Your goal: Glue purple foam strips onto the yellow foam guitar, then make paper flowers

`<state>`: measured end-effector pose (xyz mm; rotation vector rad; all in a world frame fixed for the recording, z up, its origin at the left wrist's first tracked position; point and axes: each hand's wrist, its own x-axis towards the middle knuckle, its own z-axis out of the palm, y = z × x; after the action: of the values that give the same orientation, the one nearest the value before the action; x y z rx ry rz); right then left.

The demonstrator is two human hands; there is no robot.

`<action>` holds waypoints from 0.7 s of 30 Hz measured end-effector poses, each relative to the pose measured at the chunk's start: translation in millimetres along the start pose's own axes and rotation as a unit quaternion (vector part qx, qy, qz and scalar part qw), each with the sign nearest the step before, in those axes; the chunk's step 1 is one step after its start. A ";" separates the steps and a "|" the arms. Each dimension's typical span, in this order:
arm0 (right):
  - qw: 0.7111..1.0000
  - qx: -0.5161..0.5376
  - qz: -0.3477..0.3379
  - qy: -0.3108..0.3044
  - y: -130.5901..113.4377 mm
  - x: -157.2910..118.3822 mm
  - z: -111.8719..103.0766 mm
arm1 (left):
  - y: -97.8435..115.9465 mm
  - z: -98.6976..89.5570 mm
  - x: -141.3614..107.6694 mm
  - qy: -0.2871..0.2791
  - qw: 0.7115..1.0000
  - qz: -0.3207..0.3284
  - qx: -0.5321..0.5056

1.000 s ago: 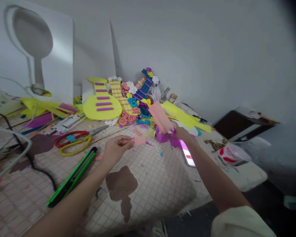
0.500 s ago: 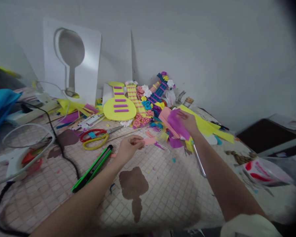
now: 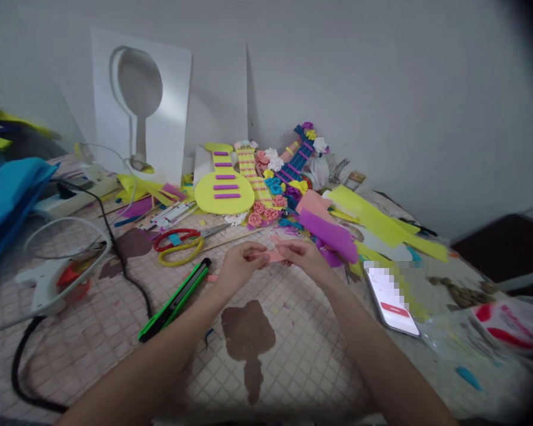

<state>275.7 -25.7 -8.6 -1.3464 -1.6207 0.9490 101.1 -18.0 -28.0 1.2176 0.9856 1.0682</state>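
Between both hands, over the middle of the table, is a small strip of pink paper (image 3: 275, 255). My left hand (image 3: 242, 264) pinches its left end with thumb and fingers. At its right end, my right hand (image 3: 305, 258) pinches it too. Just behind the hands stands a yellow guitar-shaped cutout (image 3: 224, 195) with purple bars, beside a guitar shape (image 3: 298, 163) in blue with paper flowers. A purple paper sheet (image 3: 328, 234) lies right of my right hand, over a larger pink paper (image 3: 313, 203).
Left of my hands lie scissors (image 3: 181, 251) with red and yellow handles, a green utility knife (image 3: 175, 300) and a white glue gun (image 3: 48, 284) with its cord. A lit phone (image 3: 393, 305) lies beside my right forearm. Yellow paper (image 3: 373, 216) is spread at back right.
My right hand has left the purple paper and come leftward to the pink strip, which my left hand still holds. The phone's screen now shows. The view has shifted slightly.
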 end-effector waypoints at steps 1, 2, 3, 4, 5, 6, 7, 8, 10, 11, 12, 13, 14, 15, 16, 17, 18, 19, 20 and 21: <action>1.000 0.013 0.003 -0.007 1.9 -2.0 4.5 | -0.7 0.1 0.1 0.000 1.000 -0.002 0.003; 1.000 0.025 0.005 -0.008 4.7 -3.0 6.9 | -1.6 0.0 0.3 0.000 1.000 -0.004 0.006; 0.999 0.035 0.005 -0.004 8.0 -3.4 7.5 | -2.6 -0.2 0.6 -0.001 1.000 -0.006 0.009; 0.999 0.045 0.004 0.002 11.7 -3.4 6.8 | -3.8 -0.6 0.9 -0.002 1.000 -0.009 0.013; 0.999 0.053 0.003 0.009 15.4 -3.4 5.1 | -5.0 -0.9 1.3 -0.005 1.000 -0.010 0.015; 0.998 0.059 0.002 0.017 18.8 -3.6 2.9 | -6.1 -1.3 1.7 -0.007 1.000 -0.010 0.018; 0.998 0.064 0.000 0.024 21.5 -4.4 0.4 | -6.9 -1.6 1.9 -0.009 1.000 -0.010 0.020; 0.997 0.067 -0.002 0.029 23.3 -5.6 -2.0 | -7.2 -1.8 2.0 -0.011 1.000 -0.010 0.022; 0.997 0.069 -0.009 0.033 24.0 -9.5 -6.0 | -6.3 -2.0 1.3 -0.014 1.000 -0.010 0.024; 0.997 0.068 -0.011 0.031 23.0 -11.8 -7.6 | -4.9 -1.9 0.4 -0.014 1.000 -0.009 0.025; 0.998 0.064 -0.017 0.023 21.4 -14.1 -8.9 | -3.0 -1.8 -0.7 -0.017 0.999 -0.012 0.025; 0.998 0.056 -0.026 0.009 19.6 -16.3 -9.9 | -0.7 -1.6 -2.2 -0.024 0.999 -0.021 0.024; 0.998 0.045 -0.038 -0.009 17.8 -18.2 -10.5 | 1.6 -1.2 -3.9 -0.040 0.998 -0.035 0.024; 0.998 0.031 -0.052 -0.026 16.6 -19.8 -10.9 | 3.9 -0.5 -5.9 -0.065 0.996 -0.053 0.026; 0.997 0.016 -0.067 -0.039 16.0 -21.0 -11.0 | 5.9 0.5 -8.0 -0.096 0.992 -0.071 0.028; 0.996 0.004 -0.080 -0.047 16.1 -21.8 -10.8 | 7.7 1.7 -10.2 -0.127 0.988 -0.086 0.028; 0.995 -0.003 -0.089 -0.048 16.8 -22.3 -10.3 | 9.1 3.3 -12.5 -0.154 0.983 -0.096 0.027; 0.995 -0.002 -0.092 -0.043 17.7 -22.6 -9.5 | 10.1 4.9 -14.6 -0.170 0.980 -0.099 0.022; 0.995 0.007 -0.093 -0.035 18.6 -22.8 -8.4 | 10.8 6.7 -16.6 -0.179 0.978 -0.102 0.016; 0.995 0.025 -0.091 -0.028 19.1 -22.9 -7.0 | 11.3 8.5 -18.3 -0.182 0.978 -0.103 0.008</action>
<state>291.8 -45.1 -26.0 -1.1257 -1.7180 0.9174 104.1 -37.3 -15.6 1.2406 0.8143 0.6462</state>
